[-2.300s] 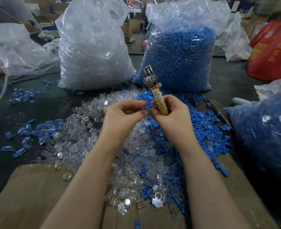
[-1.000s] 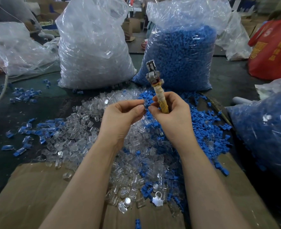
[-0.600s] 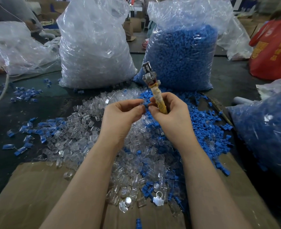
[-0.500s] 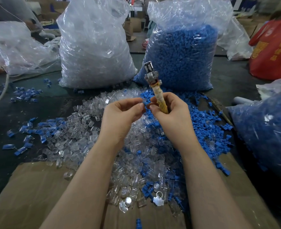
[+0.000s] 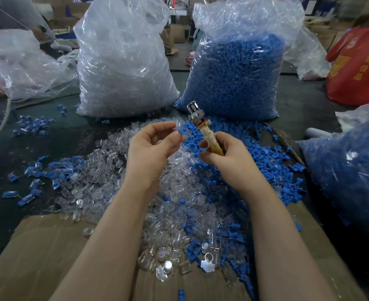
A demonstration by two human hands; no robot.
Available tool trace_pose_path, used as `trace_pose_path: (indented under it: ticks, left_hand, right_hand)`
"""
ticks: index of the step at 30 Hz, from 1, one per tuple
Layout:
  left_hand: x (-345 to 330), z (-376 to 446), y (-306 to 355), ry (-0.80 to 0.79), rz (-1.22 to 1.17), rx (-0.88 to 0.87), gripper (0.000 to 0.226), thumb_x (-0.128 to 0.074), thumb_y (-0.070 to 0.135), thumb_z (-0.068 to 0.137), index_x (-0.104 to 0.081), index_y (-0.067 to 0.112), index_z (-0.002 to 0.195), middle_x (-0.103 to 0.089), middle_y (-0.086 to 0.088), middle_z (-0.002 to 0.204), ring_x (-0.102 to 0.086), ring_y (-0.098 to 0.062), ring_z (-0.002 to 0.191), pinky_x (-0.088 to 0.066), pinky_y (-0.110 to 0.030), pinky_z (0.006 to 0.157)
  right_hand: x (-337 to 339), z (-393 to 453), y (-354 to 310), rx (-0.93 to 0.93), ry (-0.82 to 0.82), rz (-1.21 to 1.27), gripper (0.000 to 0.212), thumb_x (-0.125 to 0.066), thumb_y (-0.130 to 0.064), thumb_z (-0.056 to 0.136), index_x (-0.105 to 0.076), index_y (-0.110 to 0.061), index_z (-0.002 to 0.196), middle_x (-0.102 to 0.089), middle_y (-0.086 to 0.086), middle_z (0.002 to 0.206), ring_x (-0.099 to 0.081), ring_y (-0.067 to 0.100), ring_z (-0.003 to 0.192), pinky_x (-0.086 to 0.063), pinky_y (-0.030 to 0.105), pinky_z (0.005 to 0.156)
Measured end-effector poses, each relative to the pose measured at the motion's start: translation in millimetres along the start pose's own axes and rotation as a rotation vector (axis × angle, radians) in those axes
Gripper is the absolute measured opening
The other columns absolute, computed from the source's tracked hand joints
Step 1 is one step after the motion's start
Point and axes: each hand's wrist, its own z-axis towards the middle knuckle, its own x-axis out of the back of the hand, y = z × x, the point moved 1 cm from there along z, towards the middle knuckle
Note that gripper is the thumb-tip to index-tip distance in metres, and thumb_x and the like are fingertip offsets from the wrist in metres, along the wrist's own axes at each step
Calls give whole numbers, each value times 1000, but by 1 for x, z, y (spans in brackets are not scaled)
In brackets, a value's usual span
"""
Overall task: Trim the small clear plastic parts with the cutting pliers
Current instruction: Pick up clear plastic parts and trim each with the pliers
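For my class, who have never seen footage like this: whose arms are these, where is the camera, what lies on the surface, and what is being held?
There is no machine here. The camera sits on a person's head and looks down at their own bare arms. The right hand grips cutting pliers with a wrapped handle and the metal head pointing up. The left hand is raised beside it with curled fingers; whether it pinches a small clear piece is too hard to tell. Below lies a heap of clear plastic parts mixed with blue parts, partly on cardboard. Behind stand a bag of clear parts and a bag of blue parts.
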Motion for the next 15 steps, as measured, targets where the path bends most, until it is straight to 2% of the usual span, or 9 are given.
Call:
trace_pose_path:
  ticks: [3, 7, 9, 10, 13, 15]
  left_hand:
    - [1, 0, 2, 10, 1, -19, 18, -69, -2, 86, -68, 12, 98, -74, -5, 88, -74, -14, 84, -58, -22, 78]
    - [1, -1, 2, 17, 65, -31, 18, -70, 1, 86, -71, 17, 95, -76, -4, 88, -74, -17, 88, -58, -24, 82]
    - [0, -2, 0, 18, 148, -53, 18, -73, 3, 85, -73, 20, 91, -76, -3, 89, -73, -19, 91, -58, -27, 84]
    - [-1, -2, -1, 14, 183, -68, 19, -73, 3, 84, -74, 21, 90, -76, -3, 89, -73, -20, 92, -58, -27, 84]
    - [-6, -4, -3, -1, 258, -111, 20, -76, 3, 82, -75, 22, 89, -77, 0, 88, -73, -12, 87, -57, -24, 80]
    - [-8, -4, -4, -2, 285, -122, 21, -77, 3, 81, -76, 22, 89, -77, 2, 86, -72, -7, 83, -55, -19, 76]
  right_hand:
    - [0, 0, 2, -29, -62, -79, 13, -69, -16, 85, -62, -14, 96, -63, 10, 85, -54, 17, 71, -48, 38, 71]
    - [-7, 1, 3, 6, 28, -55, 8, -68, -20, 88, -63, -13, 89, -56, -3, 70, -47, 9, 59, -41, 26, 58]
    - [-12, 2, 0, 39, 103, 1, 13, -66, -24, 91, -62, -14, 83, -51, -9, 60, -41, 6, 53, -37, 20, 51]
    - [-14, 2, -2, 61, 137, 27, 16, -66, -25, 92, -62, -13, 82, -50, -8, 59, -40, 6, 52, -36, 19, 49]
    - [-16, 0, -9, 108, 200, 105, 19, -65, -25, 93, -63, -9, 83, -53, 14, 66, -43, 10, 57, -39, 26, 51]
    - [-16, 0, -10, 107, 210, 108, 17, -65, -25, 93, -64, -11, 83, -55, 15, 67, -46, 12, 60, -43, 35, 55]
